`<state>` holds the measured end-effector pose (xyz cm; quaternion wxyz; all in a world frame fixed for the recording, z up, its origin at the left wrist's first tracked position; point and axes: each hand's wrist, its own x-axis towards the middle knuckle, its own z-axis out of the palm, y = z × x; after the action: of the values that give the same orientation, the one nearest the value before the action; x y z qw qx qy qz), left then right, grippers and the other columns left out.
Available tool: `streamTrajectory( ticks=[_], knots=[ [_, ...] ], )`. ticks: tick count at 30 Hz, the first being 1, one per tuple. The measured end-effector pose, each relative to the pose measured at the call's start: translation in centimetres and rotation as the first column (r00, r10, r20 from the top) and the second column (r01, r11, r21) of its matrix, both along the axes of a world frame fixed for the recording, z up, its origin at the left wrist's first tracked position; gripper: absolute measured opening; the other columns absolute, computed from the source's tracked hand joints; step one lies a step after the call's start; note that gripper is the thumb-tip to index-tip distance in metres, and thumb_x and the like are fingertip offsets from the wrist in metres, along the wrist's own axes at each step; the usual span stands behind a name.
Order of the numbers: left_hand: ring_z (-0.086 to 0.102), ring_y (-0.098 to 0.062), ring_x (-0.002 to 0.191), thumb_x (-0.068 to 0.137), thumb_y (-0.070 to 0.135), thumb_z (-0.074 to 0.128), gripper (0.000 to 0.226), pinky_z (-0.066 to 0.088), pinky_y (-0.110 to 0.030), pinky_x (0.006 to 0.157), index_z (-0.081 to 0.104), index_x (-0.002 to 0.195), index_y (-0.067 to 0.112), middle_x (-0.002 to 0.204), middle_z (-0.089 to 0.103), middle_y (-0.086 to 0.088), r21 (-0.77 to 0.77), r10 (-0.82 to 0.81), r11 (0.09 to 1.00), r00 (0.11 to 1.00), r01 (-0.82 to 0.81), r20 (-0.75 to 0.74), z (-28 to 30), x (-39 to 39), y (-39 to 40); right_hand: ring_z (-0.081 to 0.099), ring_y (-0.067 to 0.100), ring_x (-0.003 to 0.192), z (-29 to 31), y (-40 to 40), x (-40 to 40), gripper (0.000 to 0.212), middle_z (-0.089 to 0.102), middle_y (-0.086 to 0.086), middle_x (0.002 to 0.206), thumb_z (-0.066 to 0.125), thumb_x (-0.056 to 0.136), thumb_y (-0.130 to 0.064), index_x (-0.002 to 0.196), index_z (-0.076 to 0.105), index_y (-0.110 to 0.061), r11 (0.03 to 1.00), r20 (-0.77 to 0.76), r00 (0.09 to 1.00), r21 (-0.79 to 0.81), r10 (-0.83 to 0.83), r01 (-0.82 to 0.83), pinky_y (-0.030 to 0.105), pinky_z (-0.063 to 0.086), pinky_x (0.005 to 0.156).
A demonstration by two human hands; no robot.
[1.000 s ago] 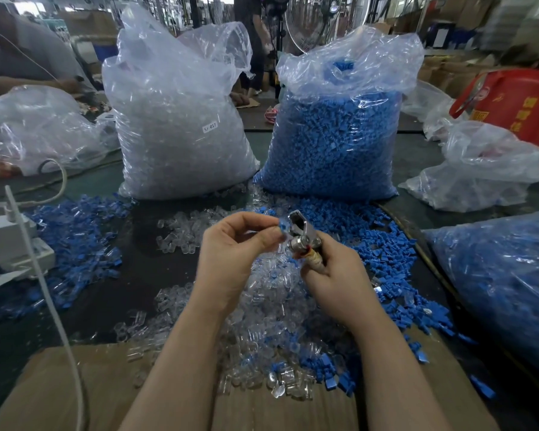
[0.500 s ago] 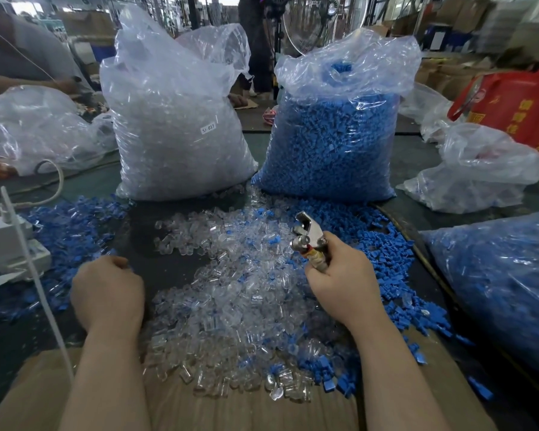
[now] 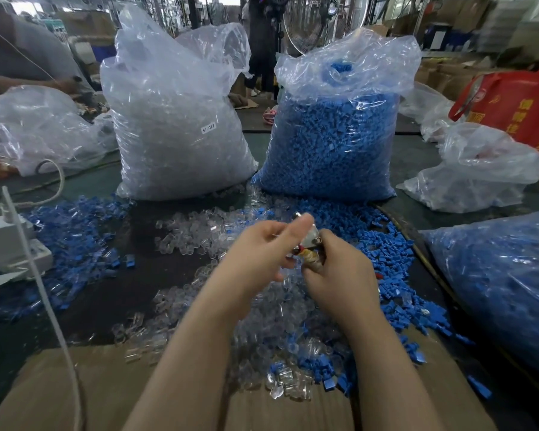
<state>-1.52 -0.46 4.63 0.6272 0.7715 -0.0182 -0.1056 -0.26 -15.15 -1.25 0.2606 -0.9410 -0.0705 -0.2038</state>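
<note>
1. The right hand (image 3: 339, 275) is curled round the taped, yellowish handle of a small metal clamping tool (image 3: 311, 242), gripping it so that the shiny head points toward 12 o'clock.
2. The left hand (image 3: 262, 253) sits at 9 o'clock of that tool, with its fingertips (image 3: 302, 220) drawn together against the tool's head. Motion blur hides whether they pinch a piece, so I cannot tell.
3. The tool is held in the air near the middle of the view, above a loose heap of small clear plastic caps (image 3: 199, 231) on the dark tabletop (image 3: 106, 290).
4. Loose small blue plastic caps (image 3: 386, 244) spread at 3 o'clock of the hands, touching the clear heap.
5. A tall transparent bag filled with clear caps (image 3: 175, 135) stands at 11 o'clock. Just beside it, at 1 o'clock, stands a transparent bag filled with blue caps (image 3: 330, 144).
6. A flat brown cardboard sheet (image 3: 59, 384) lies at 6 o'clock under the forearms, and a white cable (image 3: 41, 281) crosses at 8 o'clock.
</note>
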Motion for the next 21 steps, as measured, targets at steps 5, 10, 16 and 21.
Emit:
streamTrajectory(
  ticks=[5,10,16,21],
  knots=[
    [0.061,-0.011,0.054,0.089,0.010,0.069,0.011,0.050,-0.021,0.053,0.066,0.098,0.004,0.068,0.067,-0.005,-0.117,0.190,0.976,0.980,-0.182,0.058,-1.0,0.1,-1.5,0.048,0.020,0.071,0.2,0.5,0.1,0.025,0.050,-0.007,0.078,0.063,0.070,-0.023,0.090,0.047,-0.022,0.997,0.051,0.996,-0.010,0.077,-0.077,0.032,0.027,0.065],
    [0.061,-0.011,0.056,0.089,0.009,0.068,0.004,0.051,-0.019,0.053,0.067,0.090,0.005,0.070,0.068,-0.006,-0.206,0.314,0.934,0.946,-0.293,0.079,-1.2,0.7,0.3,0.045,0.017,0.109,-0.1,-0.2,-0.1,0.057,0.053,-0.010,0.111,0.067,0.072,-0.031,0.124,0.047,-0.036,0.990,-0.025,1.000,-0.144,-0.005,0.001,0.039,0.025,0.106],
    [0.063,-0.010,0.098,0.082,0.053,0.070,0.041,0.051,-0.031,0.084,0.064,0.112,0.026,0.108,0.068,0.005,0.237,0.184,0.948,0.973,-0.214,0.142,-2.2,1.4,2.5,0.048,0.024,0.085,0.3,-0.6,0.2,0.039,0.058,0.001,0.100,0.063,0.080,-0.027,0.116,0.050,-0.023,0.973,-0.085,0.975,-0.120,-0.207,0.197,0.036,0.039,0.072],
    [0.026,-0.038,0.142,0.071,0.089,0.039,0.099,0.023,-0.060,0.111,0.024,0.150,0.031,0.155,0.027,-0.016,0.836,0.150,0.547,0.987,-0.036,-0.055,-3.3,1.4,4.6,0.060,0.036,0.096,0.1,-2.7,0.3,0.045,0.057,0.017,0.116,0.062,0.087,-0.028,0.124,0.051,-0.006,0.819,-0.193,0.796,-0.124,-0.574,0.561,0.040,0.044,0.078]
  ],
)
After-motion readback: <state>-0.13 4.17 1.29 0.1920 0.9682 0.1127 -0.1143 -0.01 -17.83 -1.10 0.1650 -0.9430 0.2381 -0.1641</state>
